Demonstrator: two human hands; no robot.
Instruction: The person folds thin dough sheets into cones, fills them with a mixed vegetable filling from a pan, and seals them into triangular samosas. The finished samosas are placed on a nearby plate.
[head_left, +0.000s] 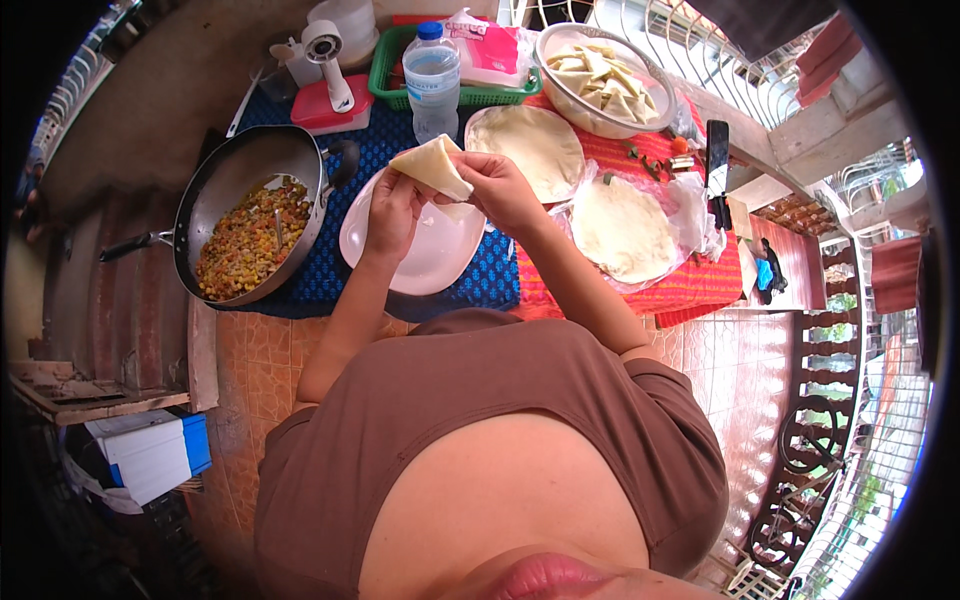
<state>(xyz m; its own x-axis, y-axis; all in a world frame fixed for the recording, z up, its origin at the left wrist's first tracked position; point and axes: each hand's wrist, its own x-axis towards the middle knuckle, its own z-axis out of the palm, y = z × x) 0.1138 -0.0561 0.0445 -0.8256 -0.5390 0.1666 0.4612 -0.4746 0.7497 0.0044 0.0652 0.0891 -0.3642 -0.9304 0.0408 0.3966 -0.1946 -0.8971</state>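
Both hands, left and right, pinch the folded wrapper shut between them, above the white plate. Keep the open edge upward; press seams firmly before releasing either grip.

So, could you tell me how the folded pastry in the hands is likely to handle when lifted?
The folded pastry is probably soft and light: both the left hand and right hand pinch it by the fingertips. It looks thin, so it may tear or unfold if squeezed.
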